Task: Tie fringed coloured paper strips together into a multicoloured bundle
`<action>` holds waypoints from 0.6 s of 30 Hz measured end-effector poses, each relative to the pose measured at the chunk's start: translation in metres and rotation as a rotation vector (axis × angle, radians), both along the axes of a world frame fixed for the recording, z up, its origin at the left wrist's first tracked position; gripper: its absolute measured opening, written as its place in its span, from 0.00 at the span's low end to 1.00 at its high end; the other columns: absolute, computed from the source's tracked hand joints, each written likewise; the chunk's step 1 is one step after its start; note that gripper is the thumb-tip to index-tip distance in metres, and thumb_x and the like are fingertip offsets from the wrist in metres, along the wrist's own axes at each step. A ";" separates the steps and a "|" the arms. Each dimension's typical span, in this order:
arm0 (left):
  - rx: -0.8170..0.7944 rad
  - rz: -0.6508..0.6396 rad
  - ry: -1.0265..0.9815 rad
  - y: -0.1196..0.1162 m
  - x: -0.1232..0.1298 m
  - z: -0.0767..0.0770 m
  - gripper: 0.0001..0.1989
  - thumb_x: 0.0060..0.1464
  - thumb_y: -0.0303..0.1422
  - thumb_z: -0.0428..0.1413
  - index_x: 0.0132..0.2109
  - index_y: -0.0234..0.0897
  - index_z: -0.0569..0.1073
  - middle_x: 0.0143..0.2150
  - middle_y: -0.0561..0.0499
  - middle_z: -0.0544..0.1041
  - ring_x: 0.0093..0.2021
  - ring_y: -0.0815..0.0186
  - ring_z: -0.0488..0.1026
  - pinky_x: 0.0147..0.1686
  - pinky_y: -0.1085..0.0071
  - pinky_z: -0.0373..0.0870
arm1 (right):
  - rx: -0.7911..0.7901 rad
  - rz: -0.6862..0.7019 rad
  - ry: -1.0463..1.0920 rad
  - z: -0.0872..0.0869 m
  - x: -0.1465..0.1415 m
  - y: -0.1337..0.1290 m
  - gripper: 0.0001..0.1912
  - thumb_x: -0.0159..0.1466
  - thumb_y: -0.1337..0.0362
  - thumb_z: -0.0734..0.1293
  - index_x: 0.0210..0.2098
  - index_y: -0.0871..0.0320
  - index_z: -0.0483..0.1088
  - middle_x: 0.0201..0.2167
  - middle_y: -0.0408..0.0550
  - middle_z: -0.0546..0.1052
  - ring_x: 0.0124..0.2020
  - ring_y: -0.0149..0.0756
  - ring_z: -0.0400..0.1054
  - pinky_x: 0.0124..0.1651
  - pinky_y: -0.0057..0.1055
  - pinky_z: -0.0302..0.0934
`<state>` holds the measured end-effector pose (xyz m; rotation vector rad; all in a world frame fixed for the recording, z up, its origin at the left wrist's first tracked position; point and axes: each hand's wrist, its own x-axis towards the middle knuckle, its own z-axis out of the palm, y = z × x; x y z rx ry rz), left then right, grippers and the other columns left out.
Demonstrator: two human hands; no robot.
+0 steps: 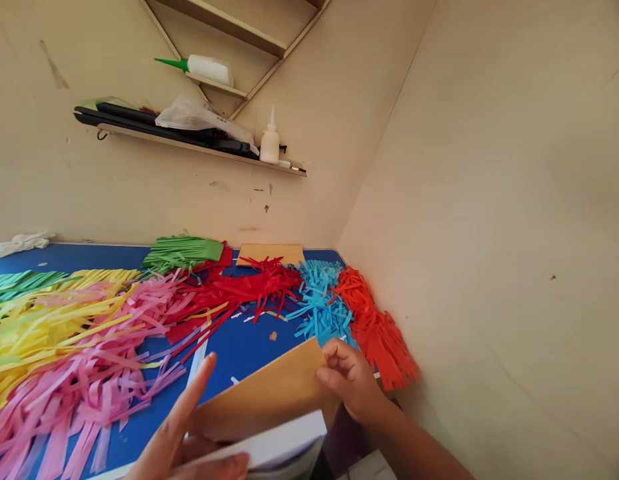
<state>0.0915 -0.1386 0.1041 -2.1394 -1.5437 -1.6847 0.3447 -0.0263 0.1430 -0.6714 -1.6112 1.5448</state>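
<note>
My right hand (350,380) pinches the upper right corner of a stiff tan-brown sheet (269,390), which slants across the bottom middle. My left hand (182,433) is at the sheet's left end, one finger stretched upward and the others bent around a white-edged flat block (289,440). This block lies in front of the sheet, nearer to me. Its lower part is cut off by the frame, so I cannot tell exactly what it is.
Cut tissue fringes in pink (64,393), yellow (54,327), red (249,287), light blue (323,300), orange-red (376,327) and green (184,250) cover a blue table (239,360). Another tan sheet (272,253) lies behind. Wall shelves (199,143) hold glue bottles (270,141).
</note>
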 end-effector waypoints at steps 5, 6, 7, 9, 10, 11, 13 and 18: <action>-0.128 -0.203 0.155 0.019 -0.001 0.034 0.08 0.56 0.39 0.59 0.33 0.47 0.83 0.54 0.48 0.79 0.41 0.65 0.82 0.40 0.79 0.76 | 0.055 -0.037 -0.133 -0.013 0.004 0.003 0.15 0.61 0.51 0.68 0.30 0.54 0.63 0.22 0.39 0.66 0.21 0.28 0.57 0.25 0.25 0.51; -0.188 -0.213 0.126 0.024 -0.001 0.035 0.08 0.56 0.39 0.59 0.33 0.47 0.83 0.47 0.50 0.83 0.38 0.66 0.82 0.38 0.81 0.76 | 0.127 -0.103 -0.188 -0.010 0.002 0.005 0.13 0.62 0.53 0.68 0.32 0.54 0.64 0.24 0.40 0.68 0.22 0.30 0.60 0.26 0.26 0.54; -0.257 -0.212 0.086 0.030 0.000 0.035 0.08 0.56 0.39 0.59 0.33 0.47 0.83 0.42 0.51 0.84 0.36 0.68 0.82 0.36 0.82 0.76 | 0.239 -0.187 -0.239 -0.005 0.000 0.007 0.10 0.63 0.55 0.67 0.35 0.54 0.65 0.26 0.42 0.71 0.25 0.32 0.64 0.29 0.27 0.57; -0.368 -0.198 0.003 0.039 0.002 0.030 0.08 0.56 0.39 0.59 0.33 0.47 0.83 0.37 0.52 0.84 0.33 0.69 0.81 0.33 0.83 0.75 | 0.570 -0.306 -0.348 0.011 -0.008 0.010 0.09 0.64 0.60 0.66 0.44 0.53 0.67 0.36 0.47 0.75 0.36 0.37 0.70 0.40 0.34 0.62; -0.406 -0.203 -0.027 0.043 0.004 0.026 0.08 0.55 0.39 0.59 0.33 0.47 0.83 0.37 0.53 0.84 0.32 0.69 0.81 0.32 0.83 0.75 | 0.750 -0.302 -0.412 0.020 -0.014 0.012 0.12 0.65 0.61 0.65 0.48 0.52 0.68 0.41 0.49 0.76 0.43 0.40 0.70 0.48 0.38 0.61; -0.432 -0.218 -0.048 0.046 0.005 0.021 0.08 0.55 0.39 0.59 0.33 0.47 0.83 0.37 0.53 0.83 0.33 0.69 0.81 0.33 0.82 0.75 | 0.903 -0.243 -0.486 0.028 -0.021 0.014 0.13 0.66 0.61 0.65 0.50 0.52 0.68 0.45 0.50 0.77 0.48 0.42 0.70 0.53 0.41 0.57; -0.450 -0.253 -0.083 0.051 0.006 0.014 0.08 0.55 0.39 0.59 0.33 0.47 0.83 0.38 0.52 0.84 0.34 0.68 0.81 0.34 0.81 0.76 | 1.069 -0.010 -0.658 0.037 -0.036 0.022 0.10 0.67 0.61 0.66 0.48 0.52 0.72 0.45 0.48 0.79 0.50 0.42 0.70 0.57 0.43 0.51; -0.487 -0.310 -0.162 0.058 0.000 0.004 0.08 0.55 0.38 0.59 0.33 0.45 0.83 0.41 0.49 0.83 0.36 0.67 0.81 0.36 0.79 0.76 | 0.905 0.349 -0.819 0.019 -0.063 0.055 0.05 0.67 0.68 0.68 0.38 0.53 0.77 0.35 0.38 0.82 0.36 0.29 0.74 0.47 0.34 0.51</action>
